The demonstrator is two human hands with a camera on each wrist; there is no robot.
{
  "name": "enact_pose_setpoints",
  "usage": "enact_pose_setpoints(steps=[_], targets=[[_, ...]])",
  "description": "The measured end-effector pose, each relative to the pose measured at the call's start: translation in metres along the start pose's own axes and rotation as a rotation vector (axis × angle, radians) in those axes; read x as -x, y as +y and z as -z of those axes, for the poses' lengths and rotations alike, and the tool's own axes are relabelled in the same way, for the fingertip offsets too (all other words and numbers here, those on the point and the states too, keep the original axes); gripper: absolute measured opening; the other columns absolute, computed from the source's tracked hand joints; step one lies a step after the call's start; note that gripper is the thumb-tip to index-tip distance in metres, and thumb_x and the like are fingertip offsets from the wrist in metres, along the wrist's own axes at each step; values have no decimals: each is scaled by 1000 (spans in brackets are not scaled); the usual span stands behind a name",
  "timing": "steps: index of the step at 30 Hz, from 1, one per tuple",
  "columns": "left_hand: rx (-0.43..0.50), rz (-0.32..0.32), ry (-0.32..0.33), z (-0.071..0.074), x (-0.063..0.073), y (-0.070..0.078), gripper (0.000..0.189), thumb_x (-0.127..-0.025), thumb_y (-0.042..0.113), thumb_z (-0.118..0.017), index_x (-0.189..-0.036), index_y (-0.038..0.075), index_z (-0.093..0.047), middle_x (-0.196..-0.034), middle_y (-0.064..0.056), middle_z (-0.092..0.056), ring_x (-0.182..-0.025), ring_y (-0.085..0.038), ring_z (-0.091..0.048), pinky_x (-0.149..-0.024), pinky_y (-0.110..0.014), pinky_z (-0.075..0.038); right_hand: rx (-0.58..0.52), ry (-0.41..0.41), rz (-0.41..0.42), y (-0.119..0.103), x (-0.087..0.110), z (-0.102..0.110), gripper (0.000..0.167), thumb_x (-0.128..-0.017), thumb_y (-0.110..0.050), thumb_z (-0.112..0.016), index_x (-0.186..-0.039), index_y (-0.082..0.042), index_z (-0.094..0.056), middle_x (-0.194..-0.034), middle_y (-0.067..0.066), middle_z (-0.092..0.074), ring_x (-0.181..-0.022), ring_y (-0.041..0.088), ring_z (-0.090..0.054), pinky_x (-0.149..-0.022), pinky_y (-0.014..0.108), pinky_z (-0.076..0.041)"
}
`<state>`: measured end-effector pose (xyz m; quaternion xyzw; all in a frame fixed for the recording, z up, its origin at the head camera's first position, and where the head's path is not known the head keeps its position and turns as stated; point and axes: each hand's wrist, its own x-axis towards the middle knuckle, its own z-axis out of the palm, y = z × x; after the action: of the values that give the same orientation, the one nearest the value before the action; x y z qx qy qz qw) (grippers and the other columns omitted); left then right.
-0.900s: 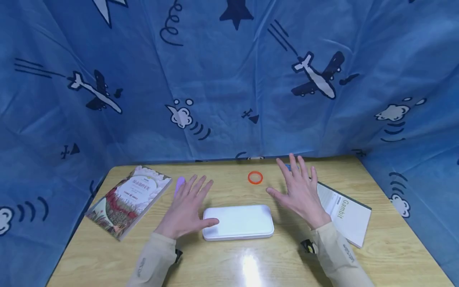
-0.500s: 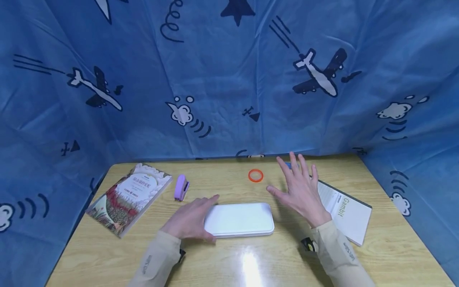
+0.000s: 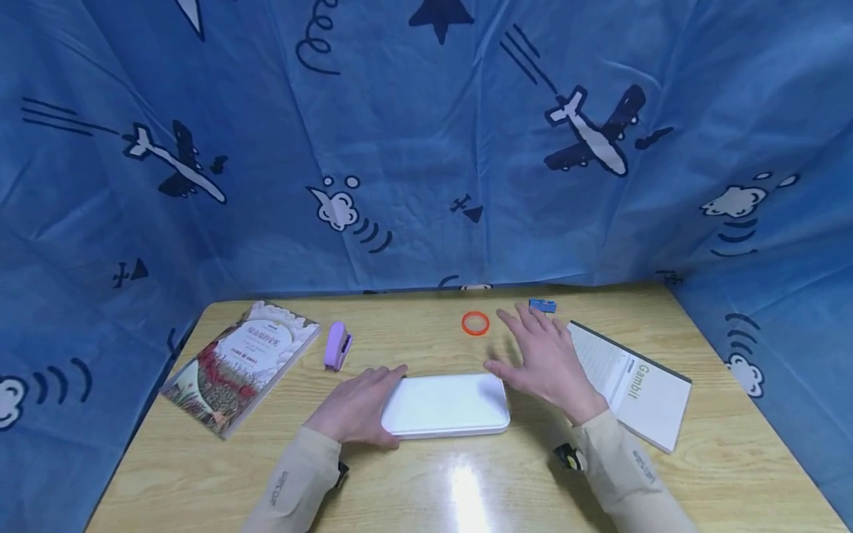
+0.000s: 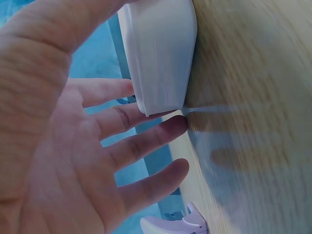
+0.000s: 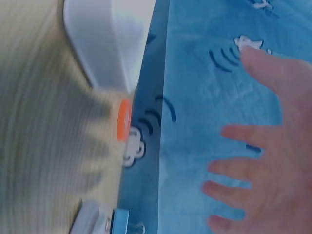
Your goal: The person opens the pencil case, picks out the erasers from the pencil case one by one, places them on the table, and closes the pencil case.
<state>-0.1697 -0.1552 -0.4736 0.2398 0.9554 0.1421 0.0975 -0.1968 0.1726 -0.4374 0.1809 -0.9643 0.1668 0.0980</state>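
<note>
Case (image 3: pixel 449 404), left end held
Left hand (image 3: pixel 358 407) grips long edges; right hand (image 3: pixel 545 364), spread wide, hovers apart; ring (image 3: pixel 475 333) sits beyond gap.

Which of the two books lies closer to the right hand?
The pale notebook marked "Gambit", just beside the right hand. The other, the picture-covered book, lies over on the left, near the purple stapler.

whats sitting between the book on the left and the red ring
The purple stapler lies between the book and the red ring, closer to the book but apart from both, as the head view shows.
</note>
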Motion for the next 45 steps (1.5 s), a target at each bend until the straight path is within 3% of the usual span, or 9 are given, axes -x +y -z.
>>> enact_pose_setpoints(steps=[3,11,15,19,25,30,39,45], targets=[[-3,-8,4,-1,0,0,121,-55,44,-96,-157,12,-37,-145,-17,-56,-128,-38,-58,-100,-60,-51,13,-55,55,-12,4,-5,83,-81,-57,-76,-149,-15,-52,-156,21,-46,-142,46,-43,-111,71,-33],[-11,-17,6,-1,0,0,121,-55,45,-95,-156,11,-38,-141,-15,-59,-123,-36,-60,-97,-58,-53,52,-174,161,-38,10,-17,83,-75,-54,-82,-145,-18,-56,-150,13,-55,-140,40,-49,-110,63,-41],[-13,-20,9,0,-1,0,119,-56,45,-95,-155,10,-40,-141,-14,-59,-122,-35,-60,-96,-56,-54,67,-211,212,-50,13,-21,79,-72,-49,-86,-140,-18,-61,-139,7,-65,-129,36,-58,-106,58,-47],[-13,-25,17,0,-2,0,117,-56,45,-96,-154,8,-42,-138,-13,-60,-119,-32,-61,-96,-54,-55,138,-228,289,-63,17,-28,69,-72,-47,-88,-130,-18,-66,-129,5,-71,-114,31,-66,-92,51,-55],[-11,-34,10,-1,-4,0,115,-57,45,-95,-152,7,-43,-137,-12,-61,-119,-31,-61,-97,-51,-55,325,-189,359,-81,25,-35,56,-66,-52,-89,-103,-15,-70,-106,3,-73,-93,25,-69,-68,38,-56],[-7,-43,9,-1,-5,-1,114,-57,44,-95,-151,6,-44,-135,-12,-62,-117,-30,-61,-96,-49,-55,404,-143,381,-88,29,-40,51,-65,-45,-89,-98,-10,-69,-91,2,-68,-79,20,-65,-59,33,-51],[18,-80,31,-1,-5,-4,97,-57,39,-95,-139,7,-56,-124,-6,-66,-106,-21,-60,-92,-39,-55,564,85,489,-96,28,-55,22,-66,-21,-81,-79,-9,-69,-68,1,-62,-58,14,-58,-43,26,-43],[21,-98,57,-3,-6,-4,92,-56,38,-95,-134,4,-60,-123,-4,-62,-103,-18,-58,-92,-36,-55,571,54,602,-96,23,-55,16,-63,-20,-80,-63,-20,-64,-60,-3,-60,-50,12,-52,-38,28,-39]])
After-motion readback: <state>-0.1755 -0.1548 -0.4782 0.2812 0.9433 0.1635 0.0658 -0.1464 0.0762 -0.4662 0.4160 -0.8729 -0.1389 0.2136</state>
